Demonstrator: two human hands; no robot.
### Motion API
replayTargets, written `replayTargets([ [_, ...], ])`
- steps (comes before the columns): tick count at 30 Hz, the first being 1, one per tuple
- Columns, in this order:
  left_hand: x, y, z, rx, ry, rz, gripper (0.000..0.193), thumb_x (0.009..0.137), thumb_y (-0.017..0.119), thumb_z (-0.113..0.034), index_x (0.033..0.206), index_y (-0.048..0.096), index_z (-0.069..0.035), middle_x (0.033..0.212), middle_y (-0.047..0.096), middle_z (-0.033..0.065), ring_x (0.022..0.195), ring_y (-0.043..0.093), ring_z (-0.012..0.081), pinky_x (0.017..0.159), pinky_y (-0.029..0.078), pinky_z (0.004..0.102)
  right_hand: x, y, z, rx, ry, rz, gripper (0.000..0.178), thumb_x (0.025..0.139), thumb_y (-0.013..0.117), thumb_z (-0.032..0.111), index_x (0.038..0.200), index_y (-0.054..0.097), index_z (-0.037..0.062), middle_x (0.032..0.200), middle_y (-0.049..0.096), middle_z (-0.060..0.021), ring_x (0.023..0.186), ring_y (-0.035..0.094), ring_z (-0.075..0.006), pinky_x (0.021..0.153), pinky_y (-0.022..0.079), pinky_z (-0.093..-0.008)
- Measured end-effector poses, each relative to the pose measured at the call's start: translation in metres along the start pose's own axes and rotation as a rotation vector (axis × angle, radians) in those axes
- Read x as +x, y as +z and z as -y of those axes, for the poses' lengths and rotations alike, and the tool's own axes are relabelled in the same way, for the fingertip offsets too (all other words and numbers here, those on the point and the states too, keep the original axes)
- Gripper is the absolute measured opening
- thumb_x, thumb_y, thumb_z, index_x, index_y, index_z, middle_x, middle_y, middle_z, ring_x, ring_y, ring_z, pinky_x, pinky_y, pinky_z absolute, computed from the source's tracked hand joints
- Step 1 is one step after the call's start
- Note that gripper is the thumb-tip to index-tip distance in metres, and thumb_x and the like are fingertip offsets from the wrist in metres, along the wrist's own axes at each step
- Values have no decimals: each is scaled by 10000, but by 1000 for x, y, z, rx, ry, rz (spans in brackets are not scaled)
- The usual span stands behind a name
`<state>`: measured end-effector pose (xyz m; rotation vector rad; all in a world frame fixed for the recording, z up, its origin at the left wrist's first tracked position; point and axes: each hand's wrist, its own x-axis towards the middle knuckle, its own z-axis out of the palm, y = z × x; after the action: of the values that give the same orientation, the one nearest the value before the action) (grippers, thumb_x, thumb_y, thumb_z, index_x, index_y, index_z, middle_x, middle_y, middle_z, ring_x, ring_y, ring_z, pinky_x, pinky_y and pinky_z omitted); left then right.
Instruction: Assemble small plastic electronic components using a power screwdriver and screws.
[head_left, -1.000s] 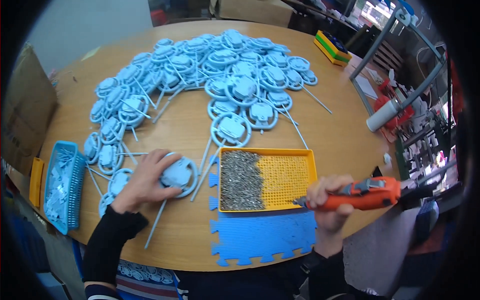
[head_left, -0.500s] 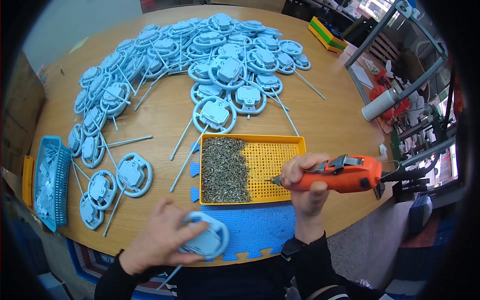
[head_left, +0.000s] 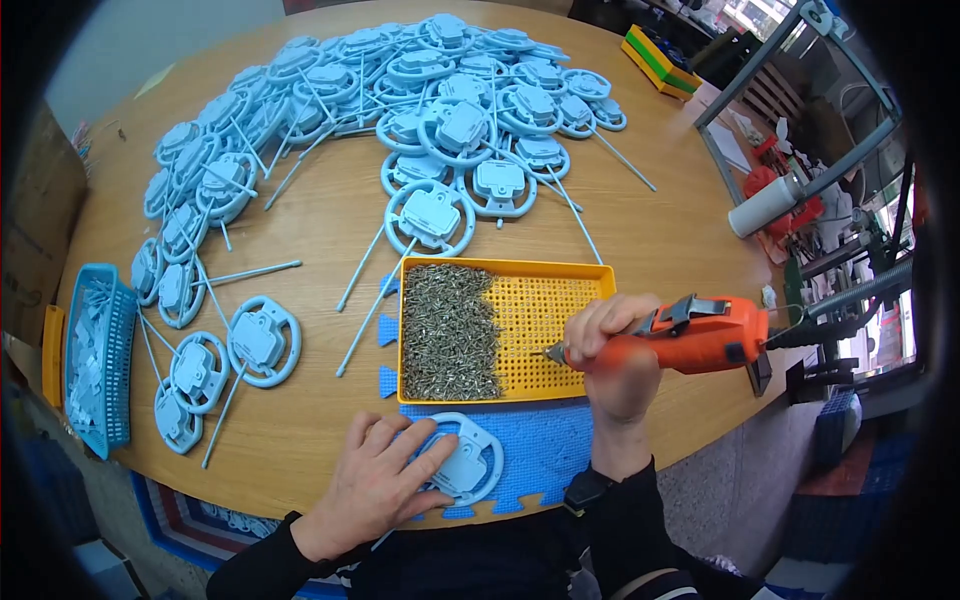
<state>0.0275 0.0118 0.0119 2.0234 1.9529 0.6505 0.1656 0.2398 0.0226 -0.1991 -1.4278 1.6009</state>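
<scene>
I see the pale blue wheel-shaped part (head_left: pixel 466 466) lying face up on the blue foam mat (head_left: pixel 545 440), its round rim circling a boxy centre; the left hand (head_left: pixel 385 470) covers its left side, and a bit of thin rod shows below that. In the right hand (head_left: pixel 615 345) I have the orange-red electric screwdriver (head_left: pixel 708 340), roughly level, grey clip on top, cord trailing right, its slim bit pointing left over the perforated half of the yellow tray (head_left: pixel 565 300).
</scene>
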Motion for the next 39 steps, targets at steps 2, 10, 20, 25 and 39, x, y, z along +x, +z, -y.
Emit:
replayTargets([
  [2, -1, 1, 0, 3, -4, -11, 627, 699, 770, -407, 1215, 592, -97, 1170, 562, 109, 1056, 505, 293, 926, 373, 453, -1, 1, 0, 4, 9, 10, 533, 804, 700, 561, 926, 512, 77, 686, 506, -15, 584, 521, -138, 542, 451, -278],
  [10, 0, 2, -5, -20, 8, -27, 654, 688, 778, -354, 1254, 560, -108, 1195, 545, 95, 1067, 494, 275, 945, 361, 445, -5, 7, 4, -71, 21, -14, 541, 800, 718, 537, 953, 512, 61, 701, 520, -37, 592, 519, -154, 544, 455, -285],
  [20, -2, 13, -1, -57, -32, -78, 673, 656, 801, -380, 1246, 594, -134, 1175, 528, 112, 1140, 467, 307, 1003, 313, 486, -29, 43, 51, 132, 1, 70, 587, 774, 752, 514, 1036, 515, 45, 758, 553, -61, 643, 548, -175, 561, 461, -294],
  [25, 1, 12, -2, -80, -24, -82, 670, 649, 806, -362, 1240, 588, -133, 1186, 511, 116, 1171, 442, 314, 1009, 300, 498, -57, 62, 44, 175, 148, 193, 589, 752, 783, 478, 1044, 523, 37, 774, 565, -65, 695, 575, -184, 625, 477, -298],
  [39, 2, 10, -3, -76, -41, -50, 666, 664, 813, -324, 1252, 560, -138, 1213, 516, 107, 1183, 452, 305, 1024, 291, 516, -56, 69, 34, -21, 110, 302, 540, 785, 746, 484, 959, 516, 27, 719, 547, -56, 610, 548, -178, 553, 460, -303],
])
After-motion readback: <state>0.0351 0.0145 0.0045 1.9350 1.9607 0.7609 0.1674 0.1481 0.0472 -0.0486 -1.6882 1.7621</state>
